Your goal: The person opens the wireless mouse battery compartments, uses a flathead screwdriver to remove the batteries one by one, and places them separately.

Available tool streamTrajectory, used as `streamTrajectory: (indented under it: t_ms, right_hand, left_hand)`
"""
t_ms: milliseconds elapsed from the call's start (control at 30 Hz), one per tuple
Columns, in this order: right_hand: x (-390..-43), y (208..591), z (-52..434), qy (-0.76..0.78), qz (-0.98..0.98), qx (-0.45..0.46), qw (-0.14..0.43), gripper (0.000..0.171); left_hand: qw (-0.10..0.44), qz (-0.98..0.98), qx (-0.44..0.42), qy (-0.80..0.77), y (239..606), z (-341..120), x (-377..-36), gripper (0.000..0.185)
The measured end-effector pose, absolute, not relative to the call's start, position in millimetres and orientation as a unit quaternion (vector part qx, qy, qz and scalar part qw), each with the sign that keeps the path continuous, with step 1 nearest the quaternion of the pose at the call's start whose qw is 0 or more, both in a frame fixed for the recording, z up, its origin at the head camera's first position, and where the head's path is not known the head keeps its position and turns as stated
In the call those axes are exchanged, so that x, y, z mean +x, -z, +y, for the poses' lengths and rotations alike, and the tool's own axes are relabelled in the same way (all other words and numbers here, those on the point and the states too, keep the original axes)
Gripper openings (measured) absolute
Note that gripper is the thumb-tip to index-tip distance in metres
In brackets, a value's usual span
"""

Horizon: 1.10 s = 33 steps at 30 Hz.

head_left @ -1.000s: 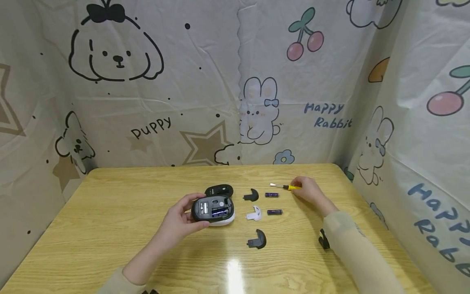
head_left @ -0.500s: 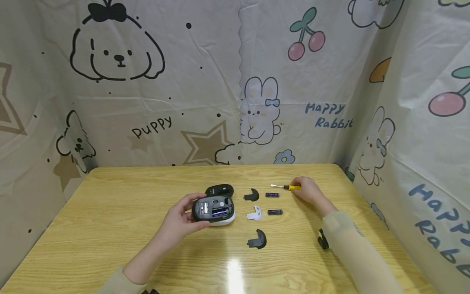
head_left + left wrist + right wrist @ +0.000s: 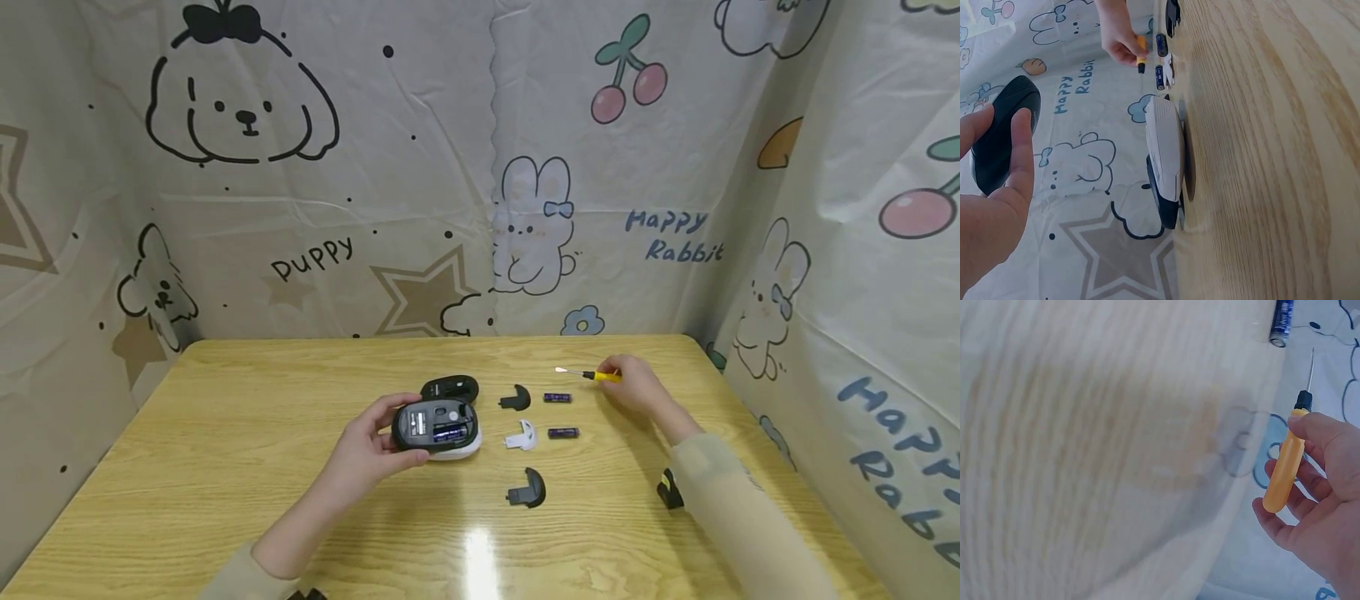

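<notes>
My left hand [image 3: 369, 443] grips a dark computer mouse [image 3: 431, 423] by its left end, its underside turned up with a battery [image 3: 450, 433] in the open compartment. In the left wrist view this dark mouse [image 3: 1007, 131] is off the table, apart from a white mouse [image 3: 1165, 140] standing below it. Toward the back right, my right hand [image 3: 632, 385] holds a screwdriver [image 3: 602, 376] with a yellow handle, its blade pointing left. The right wrist view shows thumb and fingers around the yellow handle [image 3: 1285, 465], lifted off the table.
Another black mouse [image 3: 457, 387] lies behind the held one. To the right lie a small black cover [image 3: 515, 398], a white cover [image 3: 522, 436] and a dark grey cover [image 3: 529, 489]. Two loose batteries, one behind [image 3: 557, 398] and one in front [image 3: 563, 433], lie beside them on the wooden table [image 3: 225, 433].
My right hand has raised the screwdriver slightly, moving it a little to the right and away from the table. The left hand and the dark mouse stay where they were.
</notes>
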State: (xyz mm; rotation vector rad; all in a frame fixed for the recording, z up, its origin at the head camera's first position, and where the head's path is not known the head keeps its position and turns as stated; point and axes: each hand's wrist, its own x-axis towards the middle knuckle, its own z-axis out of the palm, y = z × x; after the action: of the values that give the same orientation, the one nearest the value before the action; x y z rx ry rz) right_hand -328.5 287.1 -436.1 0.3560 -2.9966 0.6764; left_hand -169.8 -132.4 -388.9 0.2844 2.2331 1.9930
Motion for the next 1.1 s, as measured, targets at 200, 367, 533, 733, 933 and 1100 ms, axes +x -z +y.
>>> streamTrajectory:
  t_ms: [200, 367, 533, 733, 933, 1100]
  right_hand:
    - [-321.2, 423.5, 286.2, -0.230, -0.965, 0.120, 0.030, 0.015]
    - [-313.6, 413.7, 285.4, -0.236, -0.960, 0.142, 0.044, 0.013]
    - [-307.2, 405.9, 283.3, -0.237, -0.958, 0.150, 0.059, 0.015]
    - [-300.6, 395.0, 280.1, -0.238, -0.959, 0.142, 0.065, 0.016]
    - [-293.6, 382.6, 276.4, -0.240, -0.956, 0.150, 0.074, 0.018]
    - [-287.8, 371.0, 272.4, -0.245, -0.952, 0.160, 0.090, 0.020]
  left_hand:
    - [0.068, 0.742, 0.094, -0.661, 388.4, -132.0, -170.2, 0.072]
    - [0.068, 0.742, 0.093, -0.661, 387.7, -131.8, -170.2, 0.074]
    - [0.067, 0.741, 0.090, -0.662, 387.1, -131.8, -169.8, 0.074]
    - [0.062, 0.744, 0.087, -0.660, 385.9, -131.7, -169.6, 0.074]
    - [0.060, 0.739, 0.091, -0.665, 384.3, -132.2, -169.4, 0.072]
    - [0.060, 0.734, 0.088, -0.671, 383.6, -131.7, -169.8, 0.071]
